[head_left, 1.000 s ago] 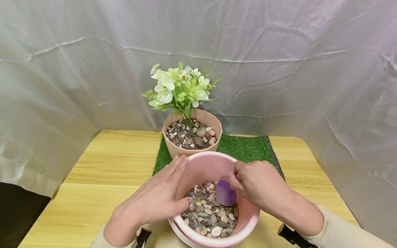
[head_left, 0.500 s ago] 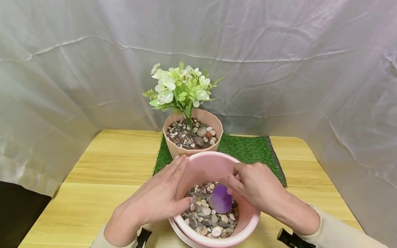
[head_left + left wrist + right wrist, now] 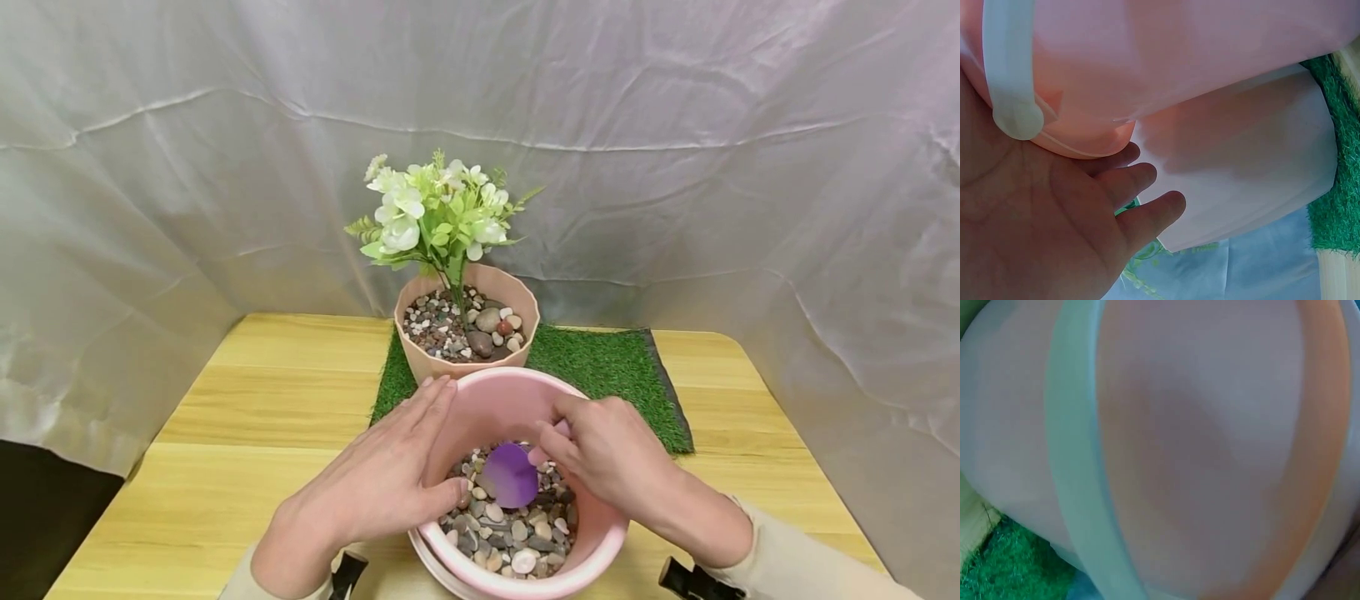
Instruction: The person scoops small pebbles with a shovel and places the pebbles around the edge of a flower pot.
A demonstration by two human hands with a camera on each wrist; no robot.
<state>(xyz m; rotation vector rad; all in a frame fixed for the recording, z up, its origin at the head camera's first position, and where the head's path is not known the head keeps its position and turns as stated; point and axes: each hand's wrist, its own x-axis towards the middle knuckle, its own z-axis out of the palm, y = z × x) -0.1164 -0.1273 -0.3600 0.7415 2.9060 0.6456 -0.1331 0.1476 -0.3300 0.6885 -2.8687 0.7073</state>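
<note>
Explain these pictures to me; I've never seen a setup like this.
There is no machine here: a person's bare left hand and right hand do the work. The wide picture comes from a camera on the head, looking forward and down. The other two come from a camera on each wrist; the right one mostly shows the side of a pink bucket and its pale handle. On the wooden table lies a green mat, bearing a pot with white flowers. The bucket, in front, contains pebbles. The left hand rests on it; the right grips a purple scoop.
</note>
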